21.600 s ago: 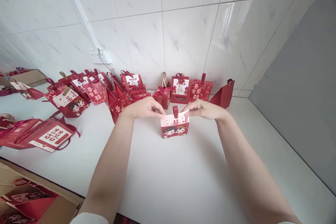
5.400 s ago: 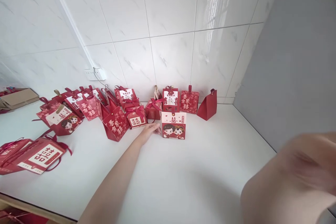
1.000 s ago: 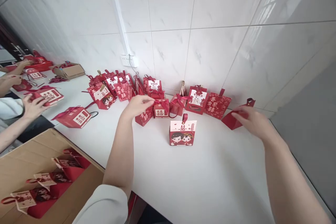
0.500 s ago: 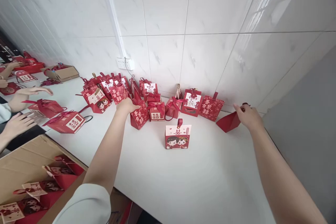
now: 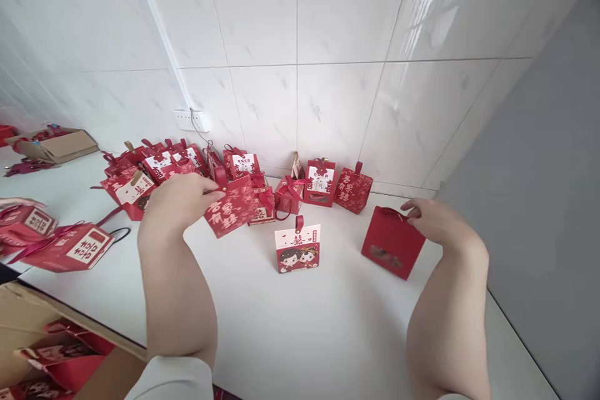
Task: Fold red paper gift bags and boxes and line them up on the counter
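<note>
Pinched in my left hand (image 5: 180, 203) is the top of a red patterned gift box (image 5: 230, 207) with pale characters, tilted in front of other boxes. My right hand (image 5: 438, 222) grips the top of a plain red gift box (image 5: 392, 242) with a small window low on its side; it leans over the table's right part. Between the two, a gift box with two cartoon faces (image 5: 299, 251) stands upright, its strap loop up, touched by neither hand. Behind it stand a red box with a white label (image 5: 320, 182) and a red patterned box (image 5: 354, 189).
Several red gift boxes (image 5: 135, 190) crowd the wall at left. Ribboned boxes (image 5: 70, 250) lie at the left, near another person's hand (image 5: 21, 202). A carton (image 5: 117, 378) with more boxes stands below the table edge. A grey panel (image 5: 539, 200) bounds the right side.
My left hand has raised and tilted the patterned box. My right hand has brought the plain red box nearer and turned its windowed side forward. The view has shifted right.
</note>
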`<state>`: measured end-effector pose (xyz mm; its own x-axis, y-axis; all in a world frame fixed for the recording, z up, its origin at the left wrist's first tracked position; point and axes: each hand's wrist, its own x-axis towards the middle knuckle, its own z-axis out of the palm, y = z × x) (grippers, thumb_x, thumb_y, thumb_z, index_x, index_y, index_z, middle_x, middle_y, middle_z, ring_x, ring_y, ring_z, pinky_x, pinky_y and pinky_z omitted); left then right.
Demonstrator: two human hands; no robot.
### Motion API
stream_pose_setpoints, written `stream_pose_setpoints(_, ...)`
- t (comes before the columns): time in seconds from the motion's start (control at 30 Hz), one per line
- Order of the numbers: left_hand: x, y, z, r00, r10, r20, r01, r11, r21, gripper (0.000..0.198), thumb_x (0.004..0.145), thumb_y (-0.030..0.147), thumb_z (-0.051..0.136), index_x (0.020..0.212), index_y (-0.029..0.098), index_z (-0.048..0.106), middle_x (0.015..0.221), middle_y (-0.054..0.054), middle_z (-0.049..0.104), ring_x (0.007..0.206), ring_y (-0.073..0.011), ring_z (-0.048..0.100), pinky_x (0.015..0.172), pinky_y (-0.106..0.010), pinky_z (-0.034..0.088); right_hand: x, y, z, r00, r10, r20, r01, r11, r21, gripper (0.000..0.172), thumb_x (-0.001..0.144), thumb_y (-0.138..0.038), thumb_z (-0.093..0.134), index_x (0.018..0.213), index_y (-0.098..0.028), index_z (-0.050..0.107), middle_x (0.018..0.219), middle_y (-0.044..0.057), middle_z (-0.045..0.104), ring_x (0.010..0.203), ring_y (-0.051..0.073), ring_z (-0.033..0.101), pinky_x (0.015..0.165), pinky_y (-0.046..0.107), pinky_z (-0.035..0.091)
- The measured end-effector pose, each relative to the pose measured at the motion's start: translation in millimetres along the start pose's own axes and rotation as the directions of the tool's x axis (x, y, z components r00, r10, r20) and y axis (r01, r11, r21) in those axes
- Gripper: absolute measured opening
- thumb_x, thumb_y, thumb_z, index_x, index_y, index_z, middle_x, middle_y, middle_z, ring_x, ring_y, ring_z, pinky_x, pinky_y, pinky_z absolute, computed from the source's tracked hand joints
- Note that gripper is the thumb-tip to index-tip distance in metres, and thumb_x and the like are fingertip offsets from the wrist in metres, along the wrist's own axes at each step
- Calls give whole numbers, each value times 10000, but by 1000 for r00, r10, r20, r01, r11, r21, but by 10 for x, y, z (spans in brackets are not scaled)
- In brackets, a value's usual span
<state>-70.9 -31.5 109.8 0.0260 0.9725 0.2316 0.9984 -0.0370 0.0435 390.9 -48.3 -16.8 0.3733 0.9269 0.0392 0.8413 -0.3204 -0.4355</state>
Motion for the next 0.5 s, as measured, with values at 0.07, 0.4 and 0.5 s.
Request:
stream_pose_setpoints(0.07,59,285,-5,983,180,-34,-182,983,-39,395,807,469,488,526,196,532,515,-16,504,583,-171,502,539,-291,267,-138,-97,-35,994,20,105,-24,999,46,382,647,-120,499,964,-265,656,960,60,685,753,210,635,548,294,447)
stream_pose_setpoints(0.4,912,1342,1227,826,563,17,-522,777,-352,309,843,391,481,1026,217,660,999,-71,679,930,-229,611,772,-300,420,-466,-417,19,977,-142,161,139,990,25,242,695,-184,548,902,-256,650,915,70,671,657,195,609,476,270,376)
stream_pose_setpoints(0.5,830,1257,1308,858,512,-35,-471,758,-452,570,811,364,540,1358,237,439,1376,-79,488,1237,-237,468,969,-312,381,-486,-403,12,985,-130,111,136,989,-52,211,712,-146,499,833,-228,652,913,95,664,652,198,600,492,285,375)
